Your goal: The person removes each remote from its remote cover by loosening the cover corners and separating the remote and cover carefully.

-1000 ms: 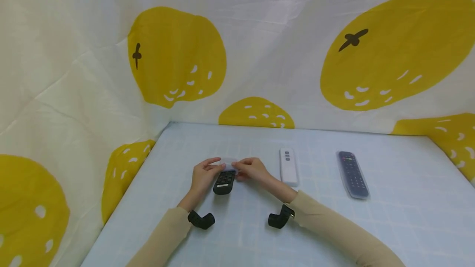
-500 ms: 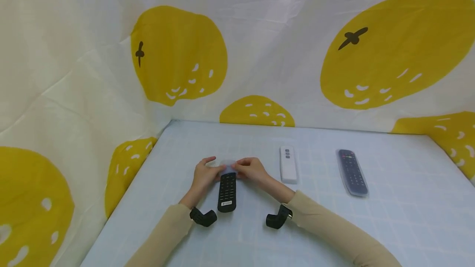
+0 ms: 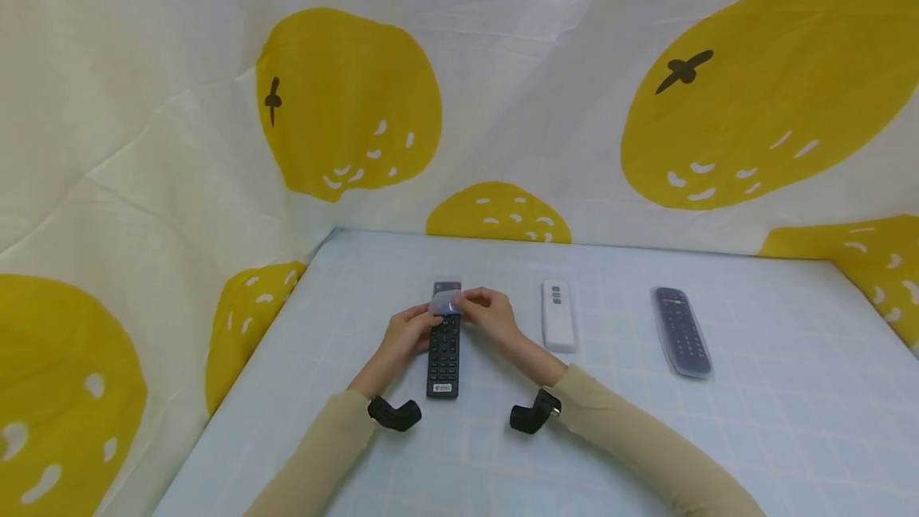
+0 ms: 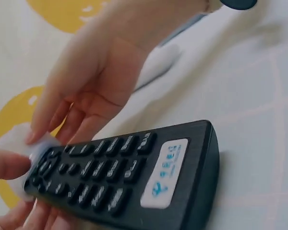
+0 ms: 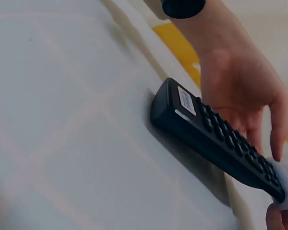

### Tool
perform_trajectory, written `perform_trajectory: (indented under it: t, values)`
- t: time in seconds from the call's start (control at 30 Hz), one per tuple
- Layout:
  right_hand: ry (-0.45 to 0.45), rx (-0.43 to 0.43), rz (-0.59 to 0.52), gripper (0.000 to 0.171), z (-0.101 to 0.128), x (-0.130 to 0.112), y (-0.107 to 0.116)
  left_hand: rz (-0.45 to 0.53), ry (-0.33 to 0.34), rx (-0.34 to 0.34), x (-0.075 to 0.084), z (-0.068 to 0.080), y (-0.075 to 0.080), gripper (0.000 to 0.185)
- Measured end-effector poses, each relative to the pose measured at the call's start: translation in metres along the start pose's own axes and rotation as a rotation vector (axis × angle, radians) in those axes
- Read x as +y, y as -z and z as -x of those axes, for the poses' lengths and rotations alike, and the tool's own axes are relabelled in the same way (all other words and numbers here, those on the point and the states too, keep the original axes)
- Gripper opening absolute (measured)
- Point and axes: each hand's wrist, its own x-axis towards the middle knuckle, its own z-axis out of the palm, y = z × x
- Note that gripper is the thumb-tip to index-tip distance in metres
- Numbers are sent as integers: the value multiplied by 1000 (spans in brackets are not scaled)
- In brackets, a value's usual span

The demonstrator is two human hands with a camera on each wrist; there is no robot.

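Observation:
A black remote control [image 3: 443, 357] with rows of buttons lies lengthwise between both hands, its white-labelled end toward the person. Across its far part sits a bunched translucent cover [image 3: 445, 303], and the remote's dark far end shows beyond it. My left hand [image 3: 404, 339] grips the remote from its left side, thumb on top at the cover's edge and fingers beneath. From the right, my right hand [image 3: 494, 316] pinches the cover between thumb and fingers. In the right wrist view, the labelled end of the remote [image 5: 206, 136] stands close over the table, and the cover [image 5: 285, 184] wraps the other end.
To the right of the hands lies a white remote [image 3: 558, 316]. Farther right is a dark remote [image 3: 682, 333] inside a clear cover. The table [image 3: 488, 461] has a pale blue checked cloth, with a white curtain [image 3: 502, 86] printed with yellow fruit behind it.
The black remote has come out to much greater length from the cover, and its far end now shows past it. Both hands have shifted slightly away from the person.

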Motion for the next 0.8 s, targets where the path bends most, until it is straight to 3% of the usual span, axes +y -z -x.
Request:
perform_trajectory:
  t: [0.23, 0.5, 0.63, 0.8]
  values:
    - [-23, -4, -76, 29, -2, -6, 0, -12, 36, -25, -3, -6, 2, 35]
    - [-95, -168, -205, 43, -7, -19, 5, -11, 40, 91, -1, -2, 0, 36]
    - [-127, -179, -158, 48, -12, -29, 8, -71, 6, 133, 1, 1, -2, 42]
    - [-115, -137, -70, 48, -17, -34, 11, -130, -85, 145, 5, 4, -6, 44]
